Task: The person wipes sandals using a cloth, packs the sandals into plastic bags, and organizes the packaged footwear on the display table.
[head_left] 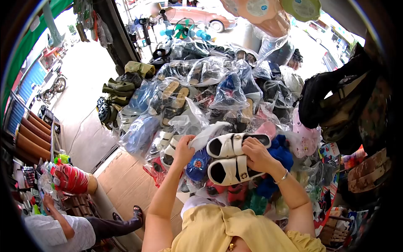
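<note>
My right hand (255, 152) grips a pair of white sandals (227, 171) with dark insoles, its fingers over their straps. The two sandals lie side by side, toes to the left, above the pile. Left of them, my left hand (184, 148) is closed on a clear plastic bag (208, 133). Just below the bag is a blue clog (198, 164) with a round badge. Another pair of white sandals (169, 148) lies partly behind my left hand. Blue plastic (280, 154) shows to the right of the held pair.
Bagged footwear (180, 98) is heaped ahead. A pink clog (304, 136) and black bags (331, 94) are at the right. A person (63, 231) in a white shirt is at the lower left, near a red bundle (71, 178). Cardboard (126, 178) covers the floor.
</note>
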The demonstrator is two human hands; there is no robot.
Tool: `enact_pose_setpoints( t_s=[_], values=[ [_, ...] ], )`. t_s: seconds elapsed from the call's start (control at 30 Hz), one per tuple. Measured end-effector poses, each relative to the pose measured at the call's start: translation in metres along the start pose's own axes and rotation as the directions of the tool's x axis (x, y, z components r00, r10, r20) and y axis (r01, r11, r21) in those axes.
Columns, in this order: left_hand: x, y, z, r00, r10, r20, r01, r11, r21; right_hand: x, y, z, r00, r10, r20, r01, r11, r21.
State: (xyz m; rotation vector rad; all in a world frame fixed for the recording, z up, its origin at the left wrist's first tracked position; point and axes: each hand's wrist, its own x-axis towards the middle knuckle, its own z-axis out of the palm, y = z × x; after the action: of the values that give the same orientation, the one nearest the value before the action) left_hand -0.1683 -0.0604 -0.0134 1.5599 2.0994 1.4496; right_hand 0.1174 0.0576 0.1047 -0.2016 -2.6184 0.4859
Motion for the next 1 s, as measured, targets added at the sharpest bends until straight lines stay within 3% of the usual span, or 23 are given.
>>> enact_pose_setpoints(
  t_s=[0.1, 0.17, 0.2, 0.23, 0.27, 0.3, 0.37, 0.4, 0.47, 0.5, 0.57, 0.6, 0.63, 0.67, 0.7, 0.77, 0.8, 0.83, 0.9, 1.0],
  values=[
    [-0.003, 0.016, 0.002, 0.99, -0.008, 0.14, -0.001, 0.998, 0.07, -0.017, -0.003, 0.002, 0.997, 0.056, -0.055, -0.055, 0.998, 0.016],
    [0.004, 0.018, 0.002, 0.987, -0.034, 0.158, 0.019, 0.995, 0.097, -0.028, -0.001, 0.012, 0.975, 0.182, -0.127, -0.169, 0.98, 0.106],
    [0.009, 0.017, 0.002, 0.985, -0.171, -0.018, 0.156, 0.935, -0.319, -0.031, -0.001, 0.014, 0.967, 0.203, -0.151, -0.182, 0.973, 0.141],
    [0.016, 0.031, -0.004, 0.926, -0.359, -0.116, 0.184, 0.697, -0.693, -0.034, -0.002, 0.016, 0.967, 0.201, -0.158, -0.179, 0.973, 0.143],
    [0.019, 0.044, -0.015, 0.89, -0.44, -0.117, 0.159, 0.543, -0.825, -0.036, -0.003, 0.017, 0.954, 0.202, -0.22, -0.172, 0.974, 0.151],
    [0.028, 0.077, -0.018, 0.842, -0.506, -0.189, -0.004, 0.346, -0.938, -0.038, -0.004, 0.018, 0.939, 0.204, -0.278, -0.164, 0.973, 0.16],
    [0.027, 0.08, -0.017, 0.839, -0.513, -0.178, -0.071, 0.222, -0.972, -0.041, -0.009, 0.016, 0.926, 0.278, -0.254, -0.209, 0.941, 0.267],
    [0.021, 0.071, -0.007, 0.839, -0.513, -0.183, -0.073, 0.227, -0.971, -0.04, -0.011, 0.017, 0.895, 0.349, -0.279, -0.229, 0.894, 0.385],
    [-0.004, 0.038, 0.028, 0.733, -0.678, -0.058, 0.114, 0.207, -0.972, -0.041, -0.018, 0.012, 0.85, 0.476, -0.226, -0.292, 0.784, 0.548],
    [-0.014, 0.037, 0.041, 0.731, -0.68, -0.056, 0.119, 0.208, -0.971, -0.041, -0.015, 0.013, 0.849, 0.479, -0.224, -0.295, 0.78, 0.551],
    [-0.036, 0.038, 0.066, 0.666, -0.746, 0.03, 0.325, 0.254, -0.911, -0.045, -0.006, 0.021, 0.912, 0.333, -0.242, -0.226, 0.896, 0.382],
    [-0.047, 0.032, 0.077, 0.659, -0.751, 0.034, 0.332, 0.25, -0.909, -0.049, -0.004, 0.026, 0.918, 0.347, -0.192, -0.296, 0.922, 0.251],
    [-0.055, 0.028, 0.085, 0.678, -0.733, -0.051, 0.292, 0.333, -0.896, -0.053, 0.0, 0.034, 0.917, 0.352, -0.186, -0.301, 0.919, 0.254],
    [-0.063, 0.022, 0.09, 0.697, -0.704, -0.137, 0.248, 0.416, -0.875, -0.056, 0.005, 0.044, 0.935, 0.325, -0.143, -0.31, 0.943, 0.118],
    [-0.067, 0.02, 0.082, 0.696, -0.705, -0.136, 0.252, 0.417, -0.873, -0.059, 0.009, 0.055, 0.948, 0.302, -0.096, -0.305, 0.952, -0.019],
    [-0.075, 0.025, 0.046, 0.573, -0.771, 0.279, 0.651, 0.222, -0.725, -0.072, 0.023, 0.085, 0.949, 0.313, -0.043, -0.316, 0.943, -0.104],
    [-0.078, 0.039, 0.031, 0.501, -0.795, 0.342, 0.749, 0.201, -0.632, -0.072, 0.021, 0.089, 0.949, 0.312, -0.054, -0.316, 0.938, -0.145],
    [-0.084, 0.036, 0.018, 0.498, -0.798, 0.339, 0.748, 0.198, -0.634, -0.071, 0.02, 0.092, 0.949, 0.309, -0.066, -0.316, 0.931, -0.183],
    [-0.098, 0.024, -0.014, 0.544, -0.577, 0.609, 0.815, 0.536, -0.22, -0.069, 0.019, 0.093, 0.949, 0.312, -0.05, -0.315, 0.919, -0.238],
    [-0.086, 0.06, -0.062, 0.86, -0.356, 0.367, 0.4, 0.915, -0.049, -0.067, 0.025, 0.096, 0.95, 0.313, -0.002, -0.298, 0.904, -0.306]
  ],
)
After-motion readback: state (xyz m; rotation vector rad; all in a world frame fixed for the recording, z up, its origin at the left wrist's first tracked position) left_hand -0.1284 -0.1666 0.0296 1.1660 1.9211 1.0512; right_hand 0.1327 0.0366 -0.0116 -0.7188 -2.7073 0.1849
